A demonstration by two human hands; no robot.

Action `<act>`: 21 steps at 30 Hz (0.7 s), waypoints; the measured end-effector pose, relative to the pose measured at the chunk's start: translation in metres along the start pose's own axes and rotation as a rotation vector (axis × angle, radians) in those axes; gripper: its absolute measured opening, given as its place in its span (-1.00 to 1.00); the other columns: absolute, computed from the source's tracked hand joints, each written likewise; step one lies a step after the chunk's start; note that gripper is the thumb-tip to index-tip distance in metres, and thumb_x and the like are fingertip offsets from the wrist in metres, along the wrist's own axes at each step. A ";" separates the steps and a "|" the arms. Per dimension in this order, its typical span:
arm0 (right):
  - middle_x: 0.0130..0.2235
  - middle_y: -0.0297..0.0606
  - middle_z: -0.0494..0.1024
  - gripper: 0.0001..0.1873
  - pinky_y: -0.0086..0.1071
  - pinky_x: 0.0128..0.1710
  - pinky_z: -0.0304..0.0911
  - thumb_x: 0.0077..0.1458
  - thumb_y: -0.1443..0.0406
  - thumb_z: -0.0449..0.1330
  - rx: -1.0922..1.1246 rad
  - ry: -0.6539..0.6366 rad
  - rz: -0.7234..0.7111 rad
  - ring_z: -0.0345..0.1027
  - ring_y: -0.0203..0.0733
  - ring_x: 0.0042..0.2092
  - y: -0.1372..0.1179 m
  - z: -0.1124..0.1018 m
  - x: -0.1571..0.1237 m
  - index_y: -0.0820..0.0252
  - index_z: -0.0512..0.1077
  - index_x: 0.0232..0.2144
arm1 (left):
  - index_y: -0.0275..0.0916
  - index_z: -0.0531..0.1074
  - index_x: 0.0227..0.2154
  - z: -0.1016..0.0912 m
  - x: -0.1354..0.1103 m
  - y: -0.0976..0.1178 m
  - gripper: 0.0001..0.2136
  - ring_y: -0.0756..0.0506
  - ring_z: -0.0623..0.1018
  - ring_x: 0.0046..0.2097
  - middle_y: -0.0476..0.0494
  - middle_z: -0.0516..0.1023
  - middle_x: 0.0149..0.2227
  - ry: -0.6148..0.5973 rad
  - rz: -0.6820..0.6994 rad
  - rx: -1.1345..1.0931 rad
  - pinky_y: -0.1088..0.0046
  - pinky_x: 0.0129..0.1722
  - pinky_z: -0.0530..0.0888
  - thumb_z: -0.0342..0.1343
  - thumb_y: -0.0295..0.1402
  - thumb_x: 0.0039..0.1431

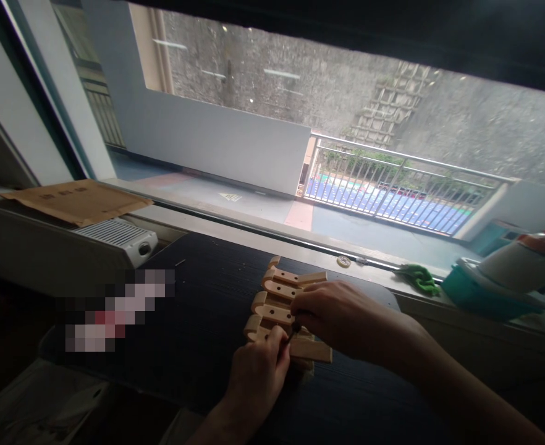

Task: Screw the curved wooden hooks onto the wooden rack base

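Observation:
Several pale wooden pieces (279,289) with rounded ends and dark round holes lie side by side as one structure on the dark table. My left hand (258,368) is closed at the near side of it, thumb and fingers pinched together by the lower pieces. From the right, my right hand (335,315) reaches over the structure with curled fingers. Between both sets of fingertips shows a small, thin dark thing (295,334), too small to name. A flat wooden bar (310,350) sticks out to the right below my right hand. My fingers hide part of the structure.
The dark table (198,290) meets a window sill. On the sill are a roll of tape (343,261), a green cloth (418,279) and a teal tub (483,290). To the left, a brown envelope (80,201) lies on a white slatted appliance (119,238).

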State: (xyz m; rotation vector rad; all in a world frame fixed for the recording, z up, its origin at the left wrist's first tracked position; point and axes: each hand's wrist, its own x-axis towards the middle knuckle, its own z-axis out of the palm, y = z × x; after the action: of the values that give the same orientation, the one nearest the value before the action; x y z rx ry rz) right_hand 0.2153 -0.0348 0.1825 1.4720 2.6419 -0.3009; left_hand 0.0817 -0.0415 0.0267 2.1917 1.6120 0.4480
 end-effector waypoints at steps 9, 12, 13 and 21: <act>-0.39 -0.32 0.49 -0.78 -0.45 -0.44 -0.04 0.19 0.32 0.02 -0.047 0.044 0.004 0.29 -0.32 -0.38 -0.001 -0.001 0.001 0.21 0.40 -0.45 | -0.16 0.39 -0.31 0.000 0.000 0.000 -0.91 -0.08 0.60 -0.34 -0.01 0.60 -0.38 0.007 0.015 -0.004 0.51 -0.41 0.37 0.00 -0.43 0.20; -0.34 -0.34 0.49 -0.83 -0.44 -0.44 -0.05 0.16 0.29 0.06 -0.029 0.063 -0.040 0.30 -0.31 -0.33 -0.003 -0.006 -0.003 0.17 0.41 -0.43 | -0.16 0.40 -0.31 -0.001 0.001 0.000 -0.91 -0.09 0.60 -0.34 -0.01 0.60 -0.38 0.008 0.020 -0.007 0.51 -0.40 0.37 0.00 -0.43 0.20; -0.34 -0.34 0.49 -0.84 -0.44 -0.43 -0.04 0.15 0.31 0.07 -0.032 0.058 -0.053 0.30 -0.31 -0.32 -0.004 -0.007 -0.004 0.18 0.41 -0.43 | -0.16 0.40 -0.30 -0.001 0.001 0.000 -0.91 -0.09 0.60 -0.34 -0.02 0.60 -0.38 0.007 0.020 -0.005 0.50 -0.40 0.38 0.00 -0.43 0.20; -0.39 -0.33 0.48 -0.84 -0.49 -0.44 0.01 0.17 0.36 0.04 0.028 0.078 -0.018 0.27 -0.36 -0.40 0.000 0.004 0.004 0.21 0.39 -0.42 | -0.17 0.40 -0.31 0.000 0.001 -0.001 -0.90 -0.12 0.60 -0.36 -0.03 0.60 -0.38 0.009 0.030 -0.007 0.47 -0.42 0.38 -0.01 -0.43 0.20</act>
State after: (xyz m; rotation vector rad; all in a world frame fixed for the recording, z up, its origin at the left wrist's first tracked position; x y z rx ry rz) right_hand 0.2132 -0.0323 0.1776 1.4983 2.7239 -0.2892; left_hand 0.0815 -0.0408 0.0261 2.2142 1.5813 0.4720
